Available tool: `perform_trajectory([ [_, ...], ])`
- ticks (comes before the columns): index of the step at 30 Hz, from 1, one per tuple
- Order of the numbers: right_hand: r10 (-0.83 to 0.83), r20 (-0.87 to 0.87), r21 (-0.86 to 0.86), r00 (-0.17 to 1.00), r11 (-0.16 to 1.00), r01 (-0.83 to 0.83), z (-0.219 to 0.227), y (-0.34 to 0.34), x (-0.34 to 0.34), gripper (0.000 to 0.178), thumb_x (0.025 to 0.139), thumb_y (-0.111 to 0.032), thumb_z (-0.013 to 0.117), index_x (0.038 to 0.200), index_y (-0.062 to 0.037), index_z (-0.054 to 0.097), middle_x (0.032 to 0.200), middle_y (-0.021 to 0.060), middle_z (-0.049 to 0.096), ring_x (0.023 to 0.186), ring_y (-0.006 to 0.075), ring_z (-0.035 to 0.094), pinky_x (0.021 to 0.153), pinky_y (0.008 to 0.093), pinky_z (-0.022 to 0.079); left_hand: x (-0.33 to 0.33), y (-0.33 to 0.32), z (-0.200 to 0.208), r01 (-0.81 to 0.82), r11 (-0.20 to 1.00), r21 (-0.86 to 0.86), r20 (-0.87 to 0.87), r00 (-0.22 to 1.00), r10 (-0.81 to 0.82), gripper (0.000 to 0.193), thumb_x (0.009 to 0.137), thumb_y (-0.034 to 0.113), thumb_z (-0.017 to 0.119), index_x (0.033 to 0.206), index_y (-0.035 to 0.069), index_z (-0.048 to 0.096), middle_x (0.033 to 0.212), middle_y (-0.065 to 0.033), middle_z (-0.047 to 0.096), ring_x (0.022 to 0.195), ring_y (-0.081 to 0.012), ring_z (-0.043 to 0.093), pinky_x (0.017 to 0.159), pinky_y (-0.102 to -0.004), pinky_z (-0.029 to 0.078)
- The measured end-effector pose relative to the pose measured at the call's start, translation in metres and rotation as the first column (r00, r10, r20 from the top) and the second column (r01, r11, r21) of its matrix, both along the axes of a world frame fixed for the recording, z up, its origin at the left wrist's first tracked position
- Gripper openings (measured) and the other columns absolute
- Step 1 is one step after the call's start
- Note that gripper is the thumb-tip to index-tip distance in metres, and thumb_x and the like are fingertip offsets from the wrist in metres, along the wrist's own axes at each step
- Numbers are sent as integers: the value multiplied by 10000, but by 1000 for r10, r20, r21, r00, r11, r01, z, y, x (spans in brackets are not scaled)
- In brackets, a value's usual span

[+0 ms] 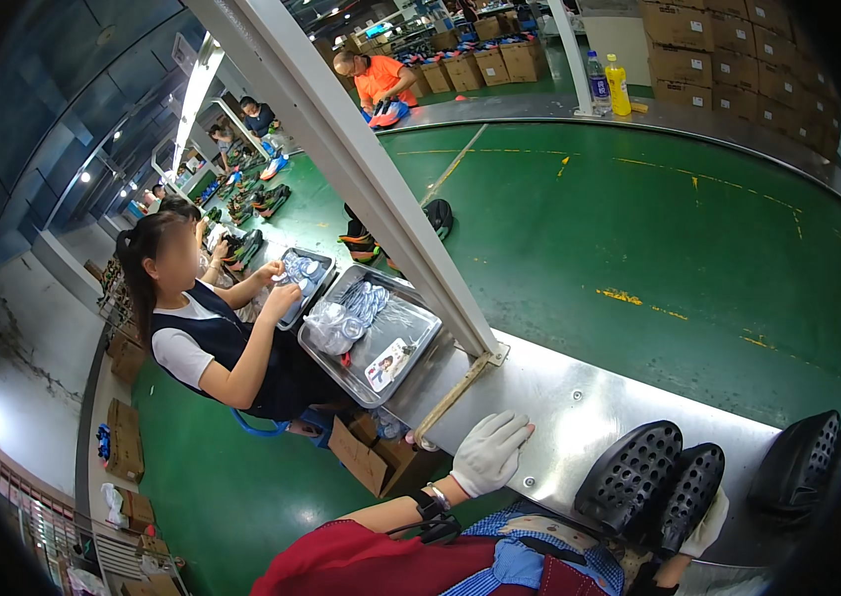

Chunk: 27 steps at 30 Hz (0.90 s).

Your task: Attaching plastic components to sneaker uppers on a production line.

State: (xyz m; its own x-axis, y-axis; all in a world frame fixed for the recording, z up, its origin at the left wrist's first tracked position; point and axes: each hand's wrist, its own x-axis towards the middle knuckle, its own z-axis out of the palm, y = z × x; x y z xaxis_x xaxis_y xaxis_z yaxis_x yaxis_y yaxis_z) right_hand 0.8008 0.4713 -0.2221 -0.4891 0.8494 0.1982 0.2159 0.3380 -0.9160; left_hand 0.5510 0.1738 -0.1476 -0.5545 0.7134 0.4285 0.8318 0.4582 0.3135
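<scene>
My left hand (pixel 493 454), in a white glove, lies palm down near the front edge of the metal bench (pixel 564 397), its fingers stretched out and nothing in them. To its right, a pair of black perforated clogs (pixel 631 475) leans side by side over the bench edge, holed tops facing up. My right hand (pixel 708 524), also gloved, closes against the right-hand clog's outer side; the clogs hide part of its fingers. Further right lies another black perforated pair (pixel 796 470), partly lost at the dark rim.
A white post (pixel 371 179) rises from the bench. Left of it are metal trays (pixel 405 353) with bagged parts, and a seated co-worker (pixel 212 318) handling small pieces. An open carton (pixel 361 459) stands below. Beyond the bench spreads a green surface (pixel 579 228) with shoes.
</scene>
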Motion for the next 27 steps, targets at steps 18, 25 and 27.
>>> perform_trajectory([
  [18, -54, -89, -47, 995, 998, 50, -1, -1, -2, 307, 908, -175, 649, 1149, 9, 598, 1004, 100, 596, 940, 206, 593, 872, 333, 460, 0, 0, 1, -11, 1000, 0, -19, 1000, 11, 394, 724, 9, 600, 1110, -5, 673, 1155, -140, 649, 1120, -325, 591, 986, -430, 475],
  [25, -4, -78, -59, 997, 998, -1, -13, 4, 5, 295, 956, -105, 557, 1223, 19, 556, 1085, 72, 585, 985, 154, 605, 904, 295, 499, 0, 2, 1, -2, 1000, 6, -14, 1000, 2, 402, 713, 9, 601, 1108, -3, 673, 1154, -140, 650, 1119, -323, 591, 985, -435, 476],
  [27, 16, 25, 72, 1000, 997, -18, -9, 5, 4, 303, 949, -95, 564, 1227, 24, 553, 1079, 77, 588, 979, 160, 611, 900, 297, 501, 1, 2, 1, -7, 1000, 0, -13, 1000, 7, 406, 711, 8, 600, 1111, -2, 672, 1155, -140, 650, 1121, -324, 591, 987, -435, 476],
])
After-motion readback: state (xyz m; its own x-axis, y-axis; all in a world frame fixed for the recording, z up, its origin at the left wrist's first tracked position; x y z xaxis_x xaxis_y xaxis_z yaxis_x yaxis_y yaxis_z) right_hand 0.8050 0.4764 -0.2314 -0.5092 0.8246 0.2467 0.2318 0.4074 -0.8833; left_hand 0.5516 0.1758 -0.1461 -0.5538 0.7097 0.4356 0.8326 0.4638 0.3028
